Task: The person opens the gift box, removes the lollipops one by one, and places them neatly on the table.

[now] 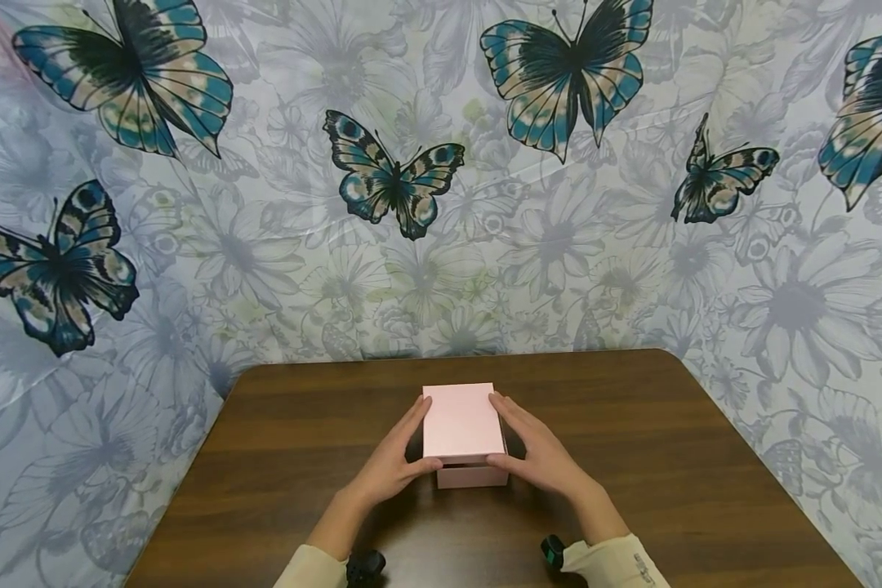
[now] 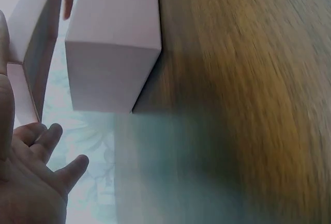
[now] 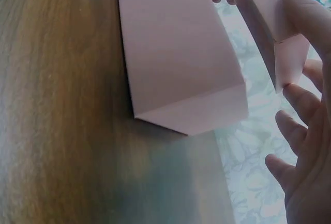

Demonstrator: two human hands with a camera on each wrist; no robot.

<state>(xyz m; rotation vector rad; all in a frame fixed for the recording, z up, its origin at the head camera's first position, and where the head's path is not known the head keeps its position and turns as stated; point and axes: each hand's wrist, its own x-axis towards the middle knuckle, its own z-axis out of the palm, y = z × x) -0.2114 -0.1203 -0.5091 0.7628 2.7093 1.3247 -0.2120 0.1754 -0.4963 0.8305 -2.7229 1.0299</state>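
Observation:
A pink lid [image 1: 463, 420] is held level between both hands, just above a pink box base [image 1: 473, 477] that stands on the wooden table. My left hand [image 1: 393, 461] grips the lid's left side, thumb at the near corner and fingers toward the far one. On the right side my right hand [image 1: 544, 453] grips it the same way. The left wrist view shows a gap between the lid [image 2: 36, 27] and the base [image 2: 114, 43]. In the right wrist view the lid [image 3: 269, 12] is likewise apart from the base [image 3: 181, 48]. The box's inside is hidden.
The brown wooden table [image 1: 301, 425] extends around the box on all sides. Behind it hangs a pale cloth [image 1: 426, 286] printed with flowers and butterflies. Dark wrist devices sit at both sleeves, close to the table's near side.

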